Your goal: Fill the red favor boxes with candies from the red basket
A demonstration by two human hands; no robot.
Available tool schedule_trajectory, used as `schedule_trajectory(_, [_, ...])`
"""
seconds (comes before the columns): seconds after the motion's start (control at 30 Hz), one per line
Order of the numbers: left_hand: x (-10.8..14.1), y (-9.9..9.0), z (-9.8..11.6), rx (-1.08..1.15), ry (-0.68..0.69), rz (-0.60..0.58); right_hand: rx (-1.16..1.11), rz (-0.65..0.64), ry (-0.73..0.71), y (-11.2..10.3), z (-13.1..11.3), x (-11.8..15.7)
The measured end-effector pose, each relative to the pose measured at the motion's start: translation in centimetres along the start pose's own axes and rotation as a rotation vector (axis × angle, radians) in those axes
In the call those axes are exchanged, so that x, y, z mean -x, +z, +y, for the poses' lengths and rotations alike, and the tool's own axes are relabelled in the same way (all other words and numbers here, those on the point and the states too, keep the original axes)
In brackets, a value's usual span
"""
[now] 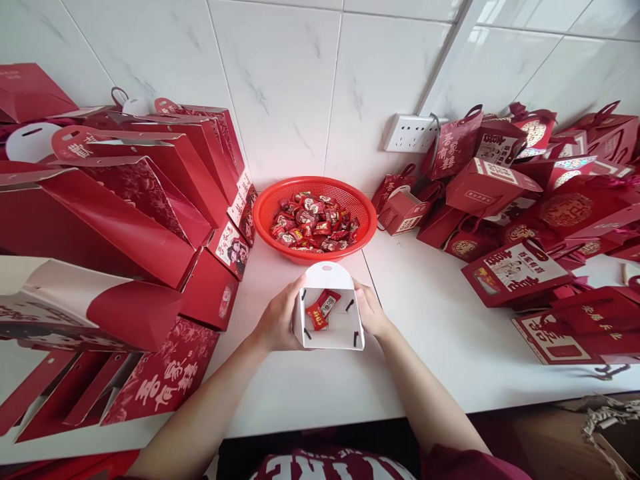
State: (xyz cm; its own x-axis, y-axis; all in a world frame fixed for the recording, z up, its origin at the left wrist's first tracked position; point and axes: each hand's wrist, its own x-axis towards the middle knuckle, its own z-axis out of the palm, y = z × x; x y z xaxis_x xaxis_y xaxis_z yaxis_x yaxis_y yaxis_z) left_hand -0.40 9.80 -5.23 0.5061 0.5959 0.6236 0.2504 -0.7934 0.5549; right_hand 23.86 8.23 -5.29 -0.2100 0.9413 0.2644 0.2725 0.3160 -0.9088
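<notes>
Between both hands is a small open gift box point(331, 341), its white inside facing up toward me and a rounded flap with a hole at the far side. My left hand point(284, 317) wraps round its left wall, and my right hand point(370, 310) grips the right wall. A few red wrapped candies point(323, 310) lie inside, and dark cord ends show at the inner corners. Just beyond the box stands a red plastic basket point(370, 230) holding many wrapped candies point(320, 223).
Stacked open red boxes point(165, 207) crowd the left of the white table point(420, 360). On the right, closed red gift boxes point(515, 267) are heaped beneath a wall socket point(409, 133). A cardboard box point(555, 440) sits below the table edge at lower right. Tiled wall point(280, 80) closes off the back.
</notes>
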Motion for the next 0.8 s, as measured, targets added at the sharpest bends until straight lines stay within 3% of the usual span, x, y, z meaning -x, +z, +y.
schedule_trajectory(0.23, [0.0,-0.4,-0.1,0.004,-0.109,-0.045,0.014,-0.015,0.023,0.2,-0.3,-0.1])
schedule_trajectory(0.3, [-0.1,-0.7,0.0,0.007,-0.157,-0.082,0.051,0.031,0.025,-0.1,-0.3,-0.3])
schedule_trajectory(0.47, [-0.9,-1.6,0.7,0.025,-0.418,-0.314,0.196,0.407,-0.088,-1.9,0.2,-0.8])
schedule_trajectory(0.57, [-1.3,-1.8,1.1,0.023,-0.482,-0.408,0.184,0.596,-0.112,-3.6,-0.5,-1.8])
schedule_trajectory(0.67, [-1.3,-1.7,1.1,0.026,-0.458,-0.408,0.205,0.632,-0.185,-5.5,-2.8,-4.7])
schedule_trajectory(0.73, [-1.2,-1.5,1.0,0.020,-0.426,-0.405,0.276,0.573,-0.203,-6.8,-4.6,-8.2])
schedule_trajectory(0.8, [-1.2,-1.3,0.9,0.005,-0.392,-0.416,0.357,0.491,-0.112,-7.7,-5.6,-12.6])
